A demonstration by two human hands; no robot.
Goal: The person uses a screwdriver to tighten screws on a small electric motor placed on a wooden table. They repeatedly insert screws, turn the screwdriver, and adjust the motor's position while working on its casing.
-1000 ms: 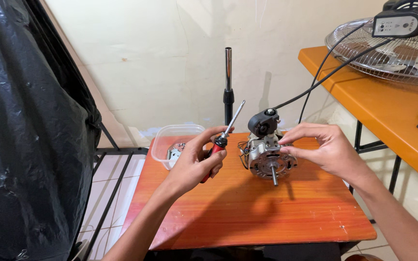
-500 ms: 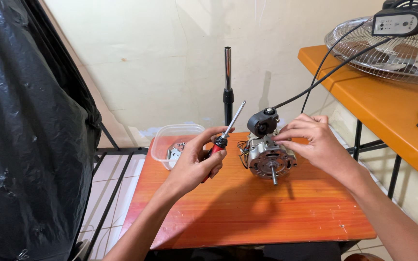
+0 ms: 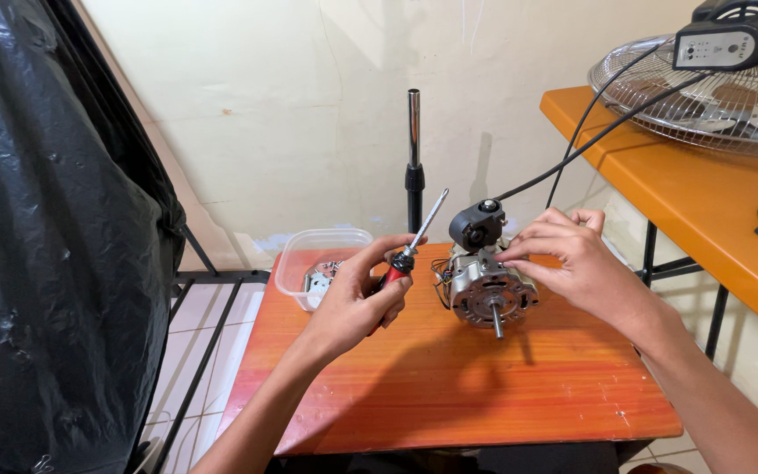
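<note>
On the wooden table (image 3: 449, 395), a metal fan motor (image 3: 487, 290), shaft forward.

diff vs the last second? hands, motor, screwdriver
The right hand slid left along the fan motor; its fingers went from the motor's right side to its top, beside the black knob. Unchanged: the left hand holds the red-handled screwdriver tip up, off the motor; the motor stands on the orange table, and the clear plastic container stays put.
</note>
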